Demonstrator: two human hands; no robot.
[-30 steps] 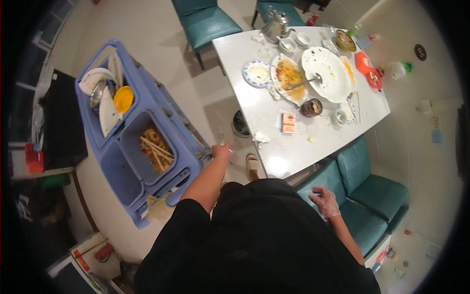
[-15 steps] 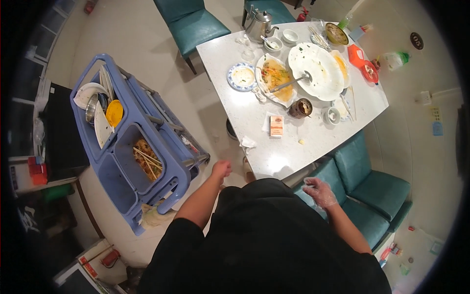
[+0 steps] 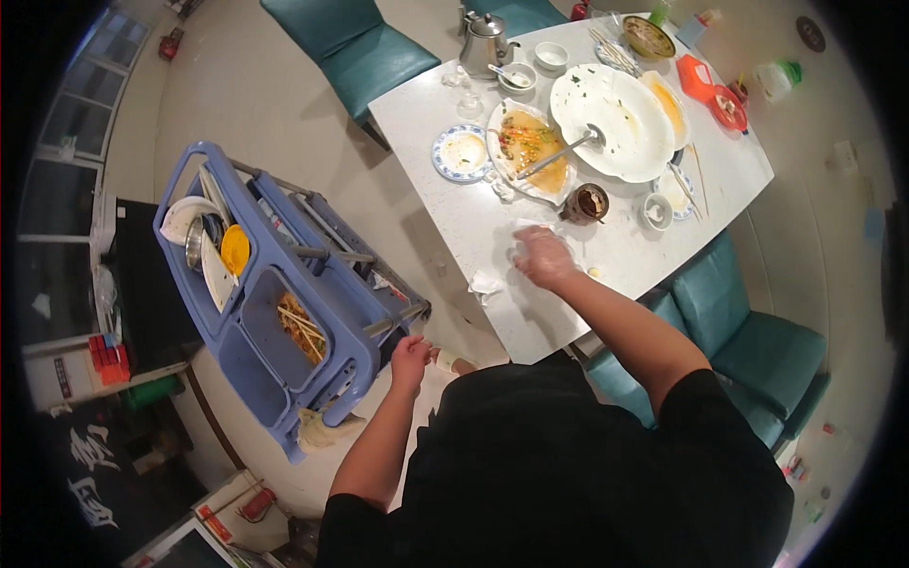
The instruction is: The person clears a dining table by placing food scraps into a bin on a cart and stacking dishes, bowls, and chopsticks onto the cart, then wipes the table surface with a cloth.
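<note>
My right hand (image 3: 544, 257), in a clear plastic glove, is down on the white table (image 3: 525, 327) with its fingers curled. It covers the spot where a small orange-and-white box lay, and the box is hidden. A white napkin (image 3: 524, 225) shows at the fingertips. Just beyond stands a dark brown cup (image 3: 585, 204). Bare and loosely closed, my left hand (image 3: 410, 363) hangs between table and cart, with nothing visible in it. A crumpled tissue (image 3: 485, 284) lies at the table's left edge.
A blue cart (image 3: 334, 355) at left carries stacked dishes and a bin of food scraps (image 3: 301, 327) with chopsticks. Dirty plates, a big white platter (image 3: 620, 142) with a ladle (image 3: 563, 156), bowls and a steel kettle (image 3: 486, 47) cover the table's far part. Green chairs (image 3: 379, 71) stand around.
My right hand has swung forward from beside my body onto the table, over the small box. My left hand stays low, slightly further left and down. The view has shifted a little.
</note>
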